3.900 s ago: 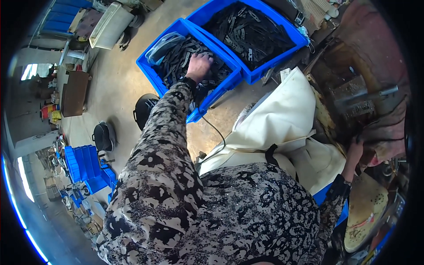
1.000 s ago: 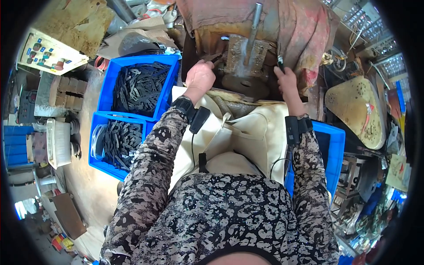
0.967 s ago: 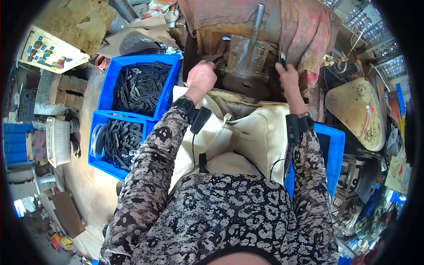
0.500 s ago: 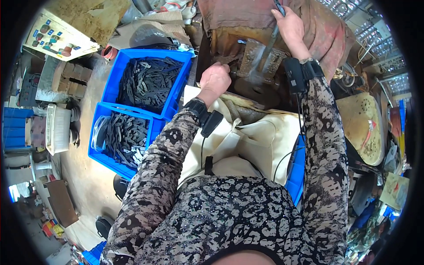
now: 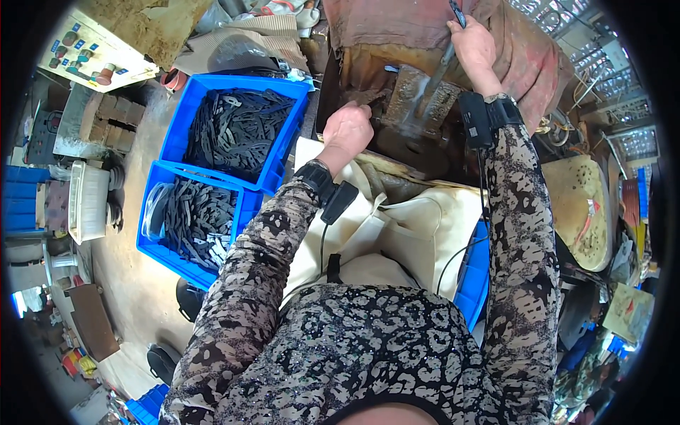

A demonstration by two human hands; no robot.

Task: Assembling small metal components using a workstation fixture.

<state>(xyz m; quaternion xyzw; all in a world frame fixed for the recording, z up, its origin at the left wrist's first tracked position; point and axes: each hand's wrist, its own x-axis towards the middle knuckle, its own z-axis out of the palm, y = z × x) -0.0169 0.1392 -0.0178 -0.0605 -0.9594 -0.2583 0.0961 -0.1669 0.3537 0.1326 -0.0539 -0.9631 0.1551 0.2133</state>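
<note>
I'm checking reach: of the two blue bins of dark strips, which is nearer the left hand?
The upper bin in the picture: it lies closest to the left hand, while the lower bin, holding clear plastic, is farther.

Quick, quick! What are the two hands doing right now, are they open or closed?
Left hand: closed, but whether anything is inside can't be told.
Right hand: closed, holding a slim dark thing with one end sticking out.

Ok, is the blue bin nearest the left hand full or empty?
Blue bin: filled, but not brimful; dark flat strips hide its floor, bare walls rise above.
</note>
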